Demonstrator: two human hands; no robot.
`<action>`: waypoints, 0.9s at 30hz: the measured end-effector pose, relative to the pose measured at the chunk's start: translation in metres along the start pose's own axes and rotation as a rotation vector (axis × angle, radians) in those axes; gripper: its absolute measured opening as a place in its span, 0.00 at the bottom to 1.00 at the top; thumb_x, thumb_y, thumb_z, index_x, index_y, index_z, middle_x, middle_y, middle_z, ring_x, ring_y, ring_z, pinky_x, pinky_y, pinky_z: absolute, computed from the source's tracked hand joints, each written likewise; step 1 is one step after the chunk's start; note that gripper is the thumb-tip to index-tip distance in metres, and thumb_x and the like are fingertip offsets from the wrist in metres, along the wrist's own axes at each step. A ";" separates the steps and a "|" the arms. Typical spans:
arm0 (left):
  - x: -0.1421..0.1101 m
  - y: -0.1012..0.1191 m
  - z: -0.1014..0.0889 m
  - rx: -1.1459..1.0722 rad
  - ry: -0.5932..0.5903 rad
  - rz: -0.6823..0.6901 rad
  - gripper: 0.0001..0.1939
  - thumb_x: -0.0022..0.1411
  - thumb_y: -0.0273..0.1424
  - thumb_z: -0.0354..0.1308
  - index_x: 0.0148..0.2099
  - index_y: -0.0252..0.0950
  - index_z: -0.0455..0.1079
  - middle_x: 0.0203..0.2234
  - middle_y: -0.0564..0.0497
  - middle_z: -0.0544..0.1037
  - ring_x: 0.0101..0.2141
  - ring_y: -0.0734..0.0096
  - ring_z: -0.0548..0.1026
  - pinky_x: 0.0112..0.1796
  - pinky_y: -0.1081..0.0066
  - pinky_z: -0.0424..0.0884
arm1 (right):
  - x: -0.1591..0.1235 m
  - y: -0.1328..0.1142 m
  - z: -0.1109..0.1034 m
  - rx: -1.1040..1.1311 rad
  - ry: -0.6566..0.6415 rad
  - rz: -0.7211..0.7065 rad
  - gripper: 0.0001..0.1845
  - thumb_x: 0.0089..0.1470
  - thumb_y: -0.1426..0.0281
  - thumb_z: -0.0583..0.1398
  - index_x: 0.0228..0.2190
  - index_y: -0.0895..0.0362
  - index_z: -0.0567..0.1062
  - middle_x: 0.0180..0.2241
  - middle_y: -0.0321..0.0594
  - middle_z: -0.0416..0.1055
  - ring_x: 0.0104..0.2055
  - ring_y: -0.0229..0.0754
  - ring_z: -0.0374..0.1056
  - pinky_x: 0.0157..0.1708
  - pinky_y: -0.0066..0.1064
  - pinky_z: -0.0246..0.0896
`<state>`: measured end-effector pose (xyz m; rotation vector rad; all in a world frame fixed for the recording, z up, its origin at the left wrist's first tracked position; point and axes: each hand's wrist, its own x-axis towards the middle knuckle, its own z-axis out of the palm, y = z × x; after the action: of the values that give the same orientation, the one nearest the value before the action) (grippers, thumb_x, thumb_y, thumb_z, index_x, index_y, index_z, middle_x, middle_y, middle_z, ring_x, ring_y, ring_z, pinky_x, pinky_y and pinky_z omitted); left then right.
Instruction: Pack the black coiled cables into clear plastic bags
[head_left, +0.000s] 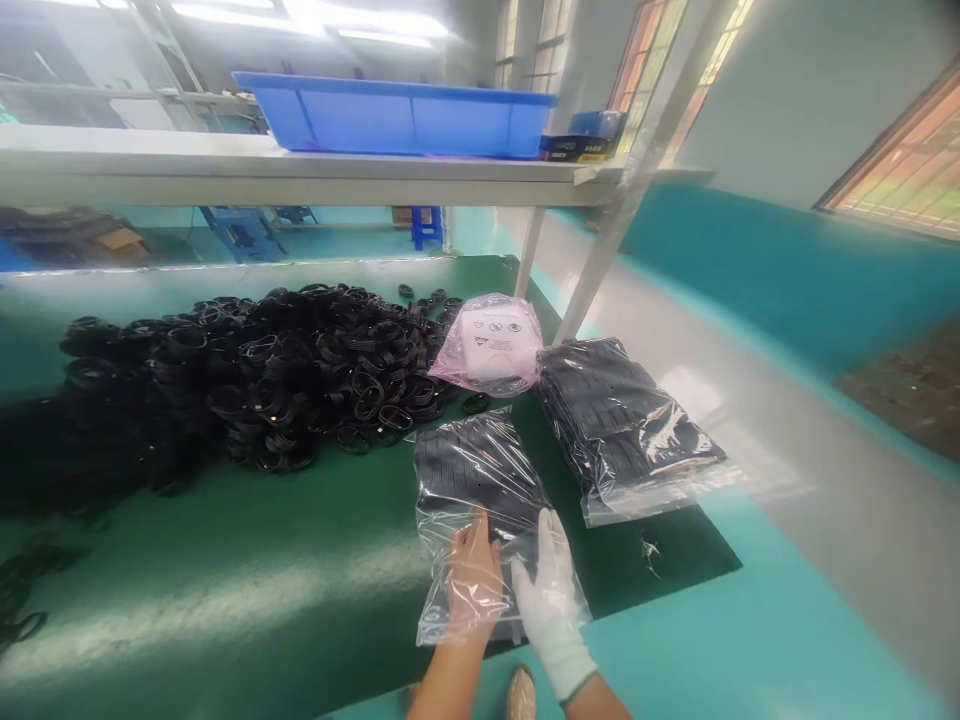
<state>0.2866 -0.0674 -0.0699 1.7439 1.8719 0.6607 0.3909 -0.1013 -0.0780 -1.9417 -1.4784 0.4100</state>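
Observation:
A clear plastic bag (480,450) lies near the table's front edge, packed at its far end with rows of coiled black cables (469,480). My left hand (476,580), bare, reaches through the near end of the bag, with clear film over it. Its fingers stretch forward to the cables. In a white glove, my right hand (551,585) lies against the bag's right side, fingers stretched out and thumb apart. Whether its fingertips press on the cables I cannot tell.
A large heap of coiled black cables (300,370) covers the left and back of the green table (225,580). Filled clear bags (630,420) lie at the right edge, beside a pink bag (495,340) holding a white packet. Above, a shelf (337,185) carries a blue bin (405,118).

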 end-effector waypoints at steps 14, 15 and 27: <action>0.003 0.016 -0.007 0.295 -0.076 0.012 0.23 0.58 0.33 0.46 0.55 0.30 0.62 0.56 0.38 0.59 0.54 0.53 0.60 0.53 0.58 0.58 | 0.003 0.010 0.003 -0.009 0.027 -0.061 0.36 0.49 0.71 0.51 0.59 0.56 0.44 0.58 0.49 0.40 0.59 0.53 0.44 0.55 0.47 0.47; 0.002 0.017 -0.007 0.299 -0.080 0.029 0.23 0.58 0.33 0.45 0.54 0.31 0.62 0.56 0.39 0.59 0.54 0.53 0.60 0.53 0.58 0.58 | 0.002 0.013 0.005 0.005 0.057 -0.061 0.37 0.50 0.70 0.51 0.59 0.57 0.43 0.59 0.50 0.40 0.59 0.53 0.44 0.55 0.47 0.46; 0.005 0.019 0.000 0.371 -0.112 0.053 0.22 0.58 0.27 0.45 0.56 0.29 0.60 0.55 0.38 0.61 0.56 0.55 0.58 0.53 0.60 0.58 | 0.003 0.010 -0.006 -0.051 0.015 -0.062 0.35 0.50 0.70 0.51 0.58 0.60 0.46 0.60 0.49 0.35 0.61 0.53 0.40 0.56 0.47 0.45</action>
<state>0.3011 -0.0616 -0.0577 2.0171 1.9673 0.2348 0.4029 -0.1019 -0.0800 -1.9283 -1.5490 0.3320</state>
